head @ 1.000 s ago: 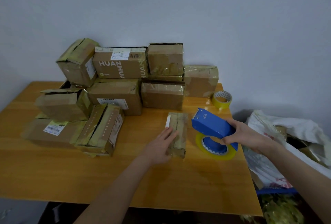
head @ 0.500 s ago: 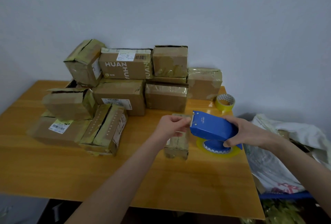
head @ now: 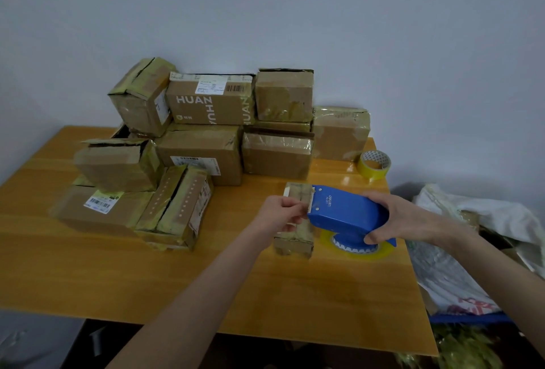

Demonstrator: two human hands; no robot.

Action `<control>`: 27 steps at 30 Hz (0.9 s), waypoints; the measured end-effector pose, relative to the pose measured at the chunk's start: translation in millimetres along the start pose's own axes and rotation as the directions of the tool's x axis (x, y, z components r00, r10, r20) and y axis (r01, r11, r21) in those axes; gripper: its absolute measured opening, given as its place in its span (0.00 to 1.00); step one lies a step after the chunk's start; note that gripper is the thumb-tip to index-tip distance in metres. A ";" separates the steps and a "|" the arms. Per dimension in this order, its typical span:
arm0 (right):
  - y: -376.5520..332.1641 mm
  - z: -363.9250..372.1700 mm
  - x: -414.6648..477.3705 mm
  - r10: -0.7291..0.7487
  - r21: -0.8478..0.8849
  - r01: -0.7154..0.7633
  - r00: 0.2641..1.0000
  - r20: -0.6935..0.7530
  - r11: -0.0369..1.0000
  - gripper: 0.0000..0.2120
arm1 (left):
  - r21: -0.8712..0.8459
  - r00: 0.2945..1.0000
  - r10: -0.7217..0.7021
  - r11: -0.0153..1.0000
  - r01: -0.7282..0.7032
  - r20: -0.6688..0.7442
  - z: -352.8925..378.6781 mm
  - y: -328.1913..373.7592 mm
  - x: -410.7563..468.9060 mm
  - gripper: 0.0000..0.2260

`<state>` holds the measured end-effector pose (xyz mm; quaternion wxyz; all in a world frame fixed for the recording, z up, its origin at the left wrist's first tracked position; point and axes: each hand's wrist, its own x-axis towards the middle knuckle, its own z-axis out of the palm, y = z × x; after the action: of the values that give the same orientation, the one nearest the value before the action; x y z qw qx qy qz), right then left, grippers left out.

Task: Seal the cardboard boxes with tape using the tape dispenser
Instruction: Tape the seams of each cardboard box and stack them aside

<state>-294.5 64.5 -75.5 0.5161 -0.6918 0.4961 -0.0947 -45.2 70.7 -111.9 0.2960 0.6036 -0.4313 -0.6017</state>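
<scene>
A small narrow cardboard box [head: 295, 239] wrapped in yellowish tape lies on the wooden table [head: 118, 274] near its right side. My right hand [head: 404, 218] grips a blue tape dispenser [head: 345, 212] with a roll of clear yellowish tape [head: 358, 249] under it, held just above and right of the box. My left hand [head: 280, 213] pinches the tape end at the dispenser's front, over the middle of the small box.
Several taped cardboard boxes [head: 206, 138] are stacked at the table's back and left. A spare yellow tape roll [head: 374, 165] sits at the back right. White plastic bags [head: 472, 236] lie off the table's right edge. A grey wall stands behind.
My left hand lifted off the small box's side and came up to the dispenser's front, where it now pinches the tape end. The dispenser shifted slightly left over the box.
</scene>
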 end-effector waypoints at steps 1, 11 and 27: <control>-0.1 0.3 0.0 0.001 -0.007 -0.001 1.000 -0.003 1.000 0.31 | -0.002 1.000 0.000 1.000 0.000 -0.014 -0.7 0.5 -0.6 0.04; -13.4 3.1 -3.9 -0.065 -0.168 0.054 0.996 -0.060 0.984 0.28 | 0.047 0.984 0.103 0.994 -0.097 -0.144 -11.0 -3.7 -7.7 0.06; 35.8 5.1 -15.1 0.101 -0.391 -0.104 0.994 -0.029 0.914 0.32 | 0.206 0.943 0.050 0.978 0.020 -0.330 -51.6 -71.0 -6.5 0.07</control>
<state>-319.7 80.3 -100.9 0.3693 -0.7537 0.5427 0.0307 17.7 100.2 -165.8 0.3050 0.7208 -0.4398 -0.4404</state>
